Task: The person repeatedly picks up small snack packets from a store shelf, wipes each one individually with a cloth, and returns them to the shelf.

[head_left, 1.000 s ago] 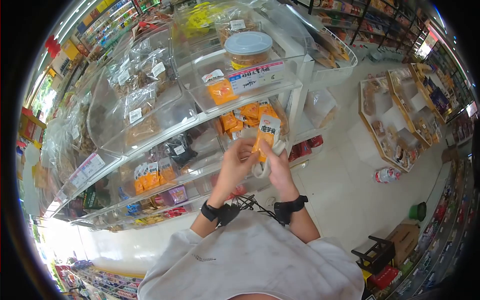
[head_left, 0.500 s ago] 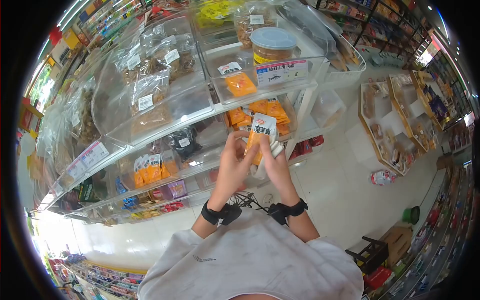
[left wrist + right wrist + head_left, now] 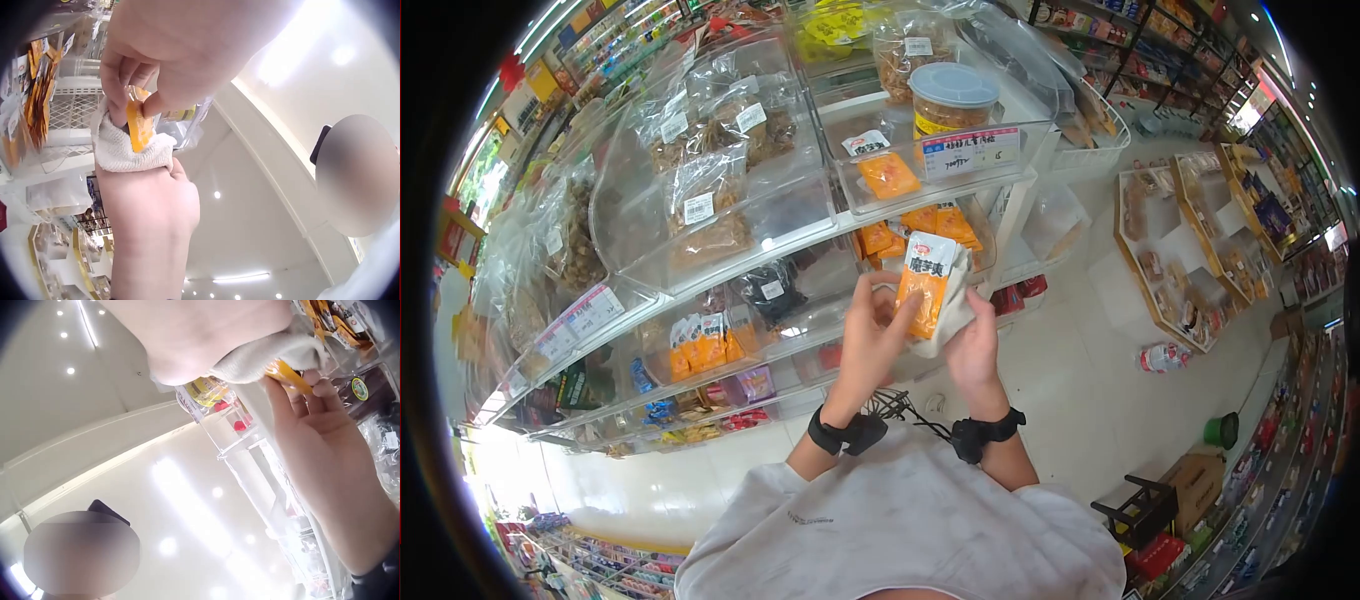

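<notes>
In the head view my left hand (image 3: 868, 325) pinches an orange-and-white snack packet (image 3: 923, 298), thumb across its printed front. The packet stands tilted, white end up. Behind it and to its right is a greyish-white knitted cloth (image 3: 956, 302), held by my right hand (image 3: 977, 350). From the left wrist, the cloth (image 3: 119, 149) wraps over the right hand's fingers, with the packet (image 3: 139, 125) against it. The right wrist view shows the left fingertips on the packet's edge (image 3: 289, 377); the right fingers are mostly hidden by the cloth.
Just beyond the hands, a clear bin holds more orange packets (image 3: 945, 225). Above it sits a bin with a blue-lidded tub (image 3: 955, 90) and a price card (image 3: 972, 150). Bagged goods (image 3: 700, 210) fill bins at the left. Low wooden display boxes (image 3: 1165, 250) stand on the floor at the right.
The right thumb has come off the packet's front and moved right onto the cloth's side. The left hand keeps its pinch. The packet now faces up more fully, and the head view has shifted slightly.
</notes>
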The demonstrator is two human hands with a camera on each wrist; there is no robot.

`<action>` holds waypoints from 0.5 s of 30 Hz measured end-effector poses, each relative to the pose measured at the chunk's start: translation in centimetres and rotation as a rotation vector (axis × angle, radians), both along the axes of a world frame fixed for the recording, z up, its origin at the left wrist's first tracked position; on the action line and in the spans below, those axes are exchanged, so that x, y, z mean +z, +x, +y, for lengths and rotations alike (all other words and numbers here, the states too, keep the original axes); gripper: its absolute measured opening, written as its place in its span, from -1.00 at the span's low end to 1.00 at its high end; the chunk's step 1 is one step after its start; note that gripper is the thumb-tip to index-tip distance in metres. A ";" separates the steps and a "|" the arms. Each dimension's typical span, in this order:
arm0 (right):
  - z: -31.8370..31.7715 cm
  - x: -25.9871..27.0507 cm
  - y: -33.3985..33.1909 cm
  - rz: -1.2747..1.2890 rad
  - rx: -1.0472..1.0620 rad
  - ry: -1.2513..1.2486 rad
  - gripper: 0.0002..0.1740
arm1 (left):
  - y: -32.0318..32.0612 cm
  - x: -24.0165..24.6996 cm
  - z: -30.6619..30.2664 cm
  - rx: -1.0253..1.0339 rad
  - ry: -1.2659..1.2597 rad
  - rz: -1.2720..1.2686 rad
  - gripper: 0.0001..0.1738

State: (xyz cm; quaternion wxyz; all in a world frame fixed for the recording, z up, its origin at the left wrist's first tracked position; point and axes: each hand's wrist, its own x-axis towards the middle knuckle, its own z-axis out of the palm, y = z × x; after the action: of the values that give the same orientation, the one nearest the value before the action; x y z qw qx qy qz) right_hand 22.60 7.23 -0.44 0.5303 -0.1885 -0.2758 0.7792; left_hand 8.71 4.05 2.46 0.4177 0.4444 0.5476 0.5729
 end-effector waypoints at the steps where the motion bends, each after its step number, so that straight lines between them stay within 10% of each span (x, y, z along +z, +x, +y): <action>1: 0.1 -0.6 0.2 -0.063 0.032 0.004 -0.45 | -0.1 0.0 0.0 0.015 0.025 0.018 -0.63; 15: 3.1 2.4 0.1 -0.269 -0.244 0.059 -0.67 | 0.7 0.0 -0.1 -0.151 0.175 0.308 -0.61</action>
State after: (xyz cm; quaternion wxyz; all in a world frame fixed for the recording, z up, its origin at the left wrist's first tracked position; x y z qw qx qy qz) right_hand 22.69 10.36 1.98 0.5845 -0.3075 -0.3419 0.6685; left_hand 9.37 3.96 2.41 0.3306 0.6011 0.5182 0.5107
